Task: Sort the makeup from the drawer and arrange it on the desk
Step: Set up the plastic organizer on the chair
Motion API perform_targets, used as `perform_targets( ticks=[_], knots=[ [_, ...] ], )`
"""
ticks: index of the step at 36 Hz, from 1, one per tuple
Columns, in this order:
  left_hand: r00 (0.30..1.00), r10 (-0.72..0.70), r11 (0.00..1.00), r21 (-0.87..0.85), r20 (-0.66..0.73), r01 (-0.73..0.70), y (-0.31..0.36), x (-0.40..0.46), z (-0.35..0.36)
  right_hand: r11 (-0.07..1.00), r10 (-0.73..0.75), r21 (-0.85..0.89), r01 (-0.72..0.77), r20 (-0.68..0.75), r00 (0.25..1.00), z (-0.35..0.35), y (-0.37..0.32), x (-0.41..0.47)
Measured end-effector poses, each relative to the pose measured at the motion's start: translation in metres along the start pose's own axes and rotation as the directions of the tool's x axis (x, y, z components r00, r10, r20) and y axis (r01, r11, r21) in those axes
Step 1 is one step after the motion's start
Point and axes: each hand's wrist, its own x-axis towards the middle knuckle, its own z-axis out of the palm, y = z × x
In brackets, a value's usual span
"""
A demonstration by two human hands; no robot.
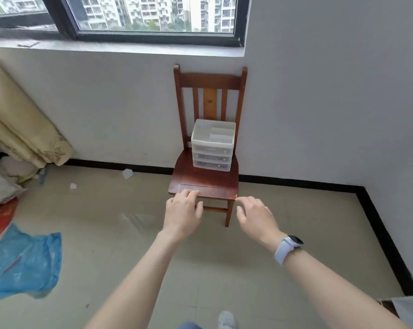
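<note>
A small translucent white plastic drawer unit point(212, 146) sits a little above the centre of the frame, on the seat of a dark reddish-brown wooden chair point(206, 180) that stands against a pale grey wall point(319, 103). The unit has three shallow stacked drawers, all pushed in, with dark shapes dimly showing through the fronts of the lower two; what they are cannot be made out. Its top is an open tray split into several compartments.

Below the unit, at centre frame, both bare arms reach forward. The left hand point(182, 211) holds nothing, its fingers loosely bent over the front edge of the seat. The right hand point(255, 214) also holds nothing, fingers relaxed and spread just beside the seat's front right corner; a pale lavender smartwatch point(288, 248) circles its wrist.

At lower left a crumpled blue plastic bag point(25, 262) lies on the beige floor point(224, 269).
</note>
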Motion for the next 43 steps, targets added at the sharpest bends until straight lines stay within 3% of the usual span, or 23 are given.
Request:
perform_targets(
  ticks=[5,9,13,16,20,23,32,39,43],
  knots=[
    [0.998,-0.063,0.998,-0.025,0.022,0.063,-0.025,0.072,0.007,0.952,0.064,0.296,-0.08,0.063,0.996,0.006,-0.001,0.092],
    [0.992,-0.08,0.996,-0.036,0.102,0.084,-0.054,0.136,0.027,0.807,0.211,0.533,-0.255,0.143,0.967,0.027,0.001,0.172],
    [0.983,-0.066,0.996,-0.041,0.173,0.074,-0.084,0.208,0.05,0.673,0.326,0.646,-0.36,0.177,0.928,0.056,0.005,0.253],
    [0.973,-0.044,0.997,-0.059,0.227,0.059,-0.104,0.263,0.067,0.413,0.464,0.764,-0.496,0.293,0.836,0.081,0.008,0.313],
    [0.96,-0.011,0.996,-0.085,0.281,0.036,-0.131,0.335,0.092,-0.15,0.52,0.814,-0.561,0.548,0.656,0.114,0.014,0.384],
    [0.943,0.004,0.996,-0.082,0.332,0.025,-0.144,0.38,0.114,-0.352,0.521,0.787,-0.506,0.614,0.593,0.139,0.021,0.43],
    [0.915,0.154,0.987,-0.093,0.374,-0.128,-0.168,0.449,0.164,-0.587,0.52,0.716,-0.377,0.691,0.502,0.189,0.042,0.519],
    [0.907,0.213,0.976,-0.126,0.362,-0.179,-0.171,0.457,0.184,-0.677,0.478,0.676,-0.29,0.704,0.526,0.207,0.047,0.516],
    [0.925,0.266,0.964,-0.081,0.271,-0.253,-0.173,0.453,0.191,-0.698,0.442,0.654,-0.293,0.715,0.542,0.212,0.048,0.497]
  ],
)
